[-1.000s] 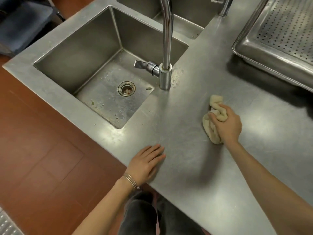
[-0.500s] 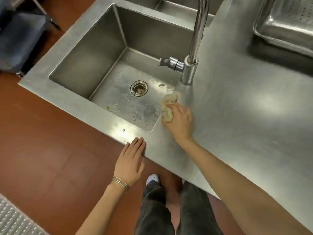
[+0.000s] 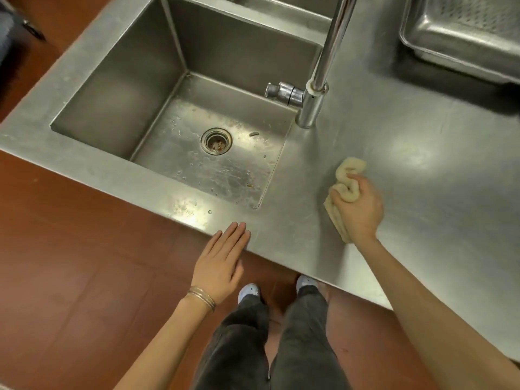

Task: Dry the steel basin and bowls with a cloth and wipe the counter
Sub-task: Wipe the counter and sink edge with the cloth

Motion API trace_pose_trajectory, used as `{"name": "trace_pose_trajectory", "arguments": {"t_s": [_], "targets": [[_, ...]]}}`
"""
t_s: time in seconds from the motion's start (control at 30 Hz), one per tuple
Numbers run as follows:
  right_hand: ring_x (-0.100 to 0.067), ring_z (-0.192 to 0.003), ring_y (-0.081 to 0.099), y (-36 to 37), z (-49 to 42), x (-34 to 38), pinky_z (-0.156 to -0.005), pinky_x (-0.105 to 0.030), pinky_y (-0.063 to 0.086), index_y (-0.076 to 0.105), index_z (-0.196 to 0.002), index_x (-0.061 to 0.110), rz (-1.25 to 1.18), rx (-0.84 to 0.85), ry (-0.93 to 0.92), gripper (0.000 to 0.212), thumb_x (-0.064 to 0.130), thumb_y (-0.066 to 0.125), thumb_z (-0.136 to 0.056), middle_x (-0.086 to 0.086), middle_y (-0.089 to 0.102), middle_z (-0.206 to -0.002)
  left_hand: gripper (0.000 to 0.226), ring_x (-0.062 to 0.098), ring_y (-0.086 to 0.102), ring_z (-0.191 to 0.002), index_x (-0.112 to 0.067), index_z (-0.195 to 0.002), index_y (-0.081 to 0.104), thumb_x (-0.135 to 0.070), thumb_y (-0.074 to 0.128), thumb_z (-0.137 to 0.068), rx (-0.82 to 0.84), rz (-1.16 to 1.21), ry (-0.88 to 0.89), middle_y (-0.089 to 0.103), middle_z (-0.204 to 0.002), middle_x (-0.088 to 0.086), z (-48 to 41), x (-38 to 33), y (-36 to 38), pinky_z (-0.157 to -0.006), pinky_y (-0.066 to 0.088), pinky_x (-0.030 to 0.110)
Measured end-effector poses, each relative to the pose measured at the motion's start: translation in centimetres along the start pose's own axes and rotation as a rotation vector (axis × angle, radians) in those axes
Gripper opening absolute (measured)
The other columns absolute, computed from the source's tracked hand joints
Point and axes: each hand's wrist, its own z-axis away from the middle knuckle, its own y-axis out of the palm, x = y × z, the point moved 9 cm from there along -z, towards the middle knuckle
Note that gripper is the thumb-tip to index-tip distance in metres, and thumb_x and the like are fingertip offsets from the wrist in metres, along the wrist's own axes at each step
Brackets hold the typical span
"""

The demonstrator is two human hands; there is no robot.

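My right hand grips a bunched beige cloth and presses it onto the steel counter, to the right of the sink's near right corner. My left hand is flat with fingers together, its fingertips resting on the counter's front edge below that corner; it holds nothing. The steel sink basin lies to the left, its floor speckled with droplets and scraps around the drain.
A tall chrome faucet with a side lever rises from the counter at the sink's right rim. A perforated steel tray sits at the top right. A second basin shows at the top edge. Red-brown floor lies below the counter edge, with my legs and shoes.
My right hand has swept the cloth from the sink's near right corner back rightward across the counter. My left hand has stayed at the front edge.
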Motion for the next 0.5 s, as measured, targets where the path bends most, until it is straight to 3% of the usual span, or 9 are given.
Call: {"name": "trace_pose_trajectory", "arguments": {"t_s": [0.07, 0.23, 0.33, 0.47, 0.5], "targets": [[-0.029, -0.087, 0.062, 3.0, 1.9, 4.1, -0.078, -0.037, 0.046, 0.066, -0.104, 0.02, 0.019, 0.048, -0.111, 0.038, 0.033, 0.07, -0.069, -0.004, 0.068, -0.1, 0.054, 0.017, 0.027, -0.137, -0.012, -0.134, 0.047, -0.019, 0.037, -0.081, -0.019, 0.001, -0.035, 0.042, -0.143, 0.005, 0.6, 1.3, -0.9, -0.115, 0.015, 0.032], [-0.02, -0.086, 0.055, 9.9, 9.4, 12.5, -0.078, -0.027, 0.04, 0.069, -0.099, 0.023, -0.06, 0.227, -0.449, 0.038, 0.035, 0.063, -0.064, 0.003, 0.068, -0.106, 0.06, 0.026, 0.032, -0.134, -0.003, -0.133, 0.045, -0.026, 0.034, -0.079, -0.106, -0.042, -0.395, 0.043, -0.141, 0.014, 4.4, 9.2, -4.2, -0.112, 0.024, 0.042], [-0.028, -0.079, 0.057, 12.4, 11.7, 17.5, -0.072, -0.035, 0.049, 0.07, -0.094, 0.022, -0.063, 0.214, -0.584, 0.032, 0.033, 0.062, -0.065, 0.004, 0.069, -0.099, 0.061, 0.028, 0.033, -0.134, 0.0, -0.133, 0.045, -0.029, 0.032, -0.08, -0.087, -0.075, -0.431, 0.043, -0.141, 0.016, 5.8, 11.1, -4.7, -0.11, 0.027, 0.045], [-0.029, -0.074, 0.054, 14.6, 13.8, 20.9, -0.066, -0.034, 0.046, 0.07, -0.091, 0.024, 0.06, 0.284, -0.73, 0.028, 0.033, 0.057, -0.067, 0.007, 0.069, -0.099, 0.061, 0.027, 0.032, -0.135, 0.0, -0.133, 0.044, -0.027, 0.034, -0.08, -0.101, -0.058, -0.434, 0.042, -0.141, 0.016, 5.6, 11.1, -4.7, -0.11, 0.029, 0.045], [-0.029, -0.075, 0.054, 14.2, 14.0, 20.3, -0.066, -0.034, 0.047, 0.069, -0.094, 0.025, 0.076, 0.303, -0.781, 0.032, 0.034, 0.063, -0.063, 0.008, 0.068, -0.101, 0.06, 0.026, 0.032, -0.135, 0.0, -0.133, 0.044, -0.027, 0.034, -0.08, -0.105, -0.046, -0.424, 0.042, -0.142, 0.016, 5.3, 10.7, -4.6, -0.11, 0.029, 0.045]]}}
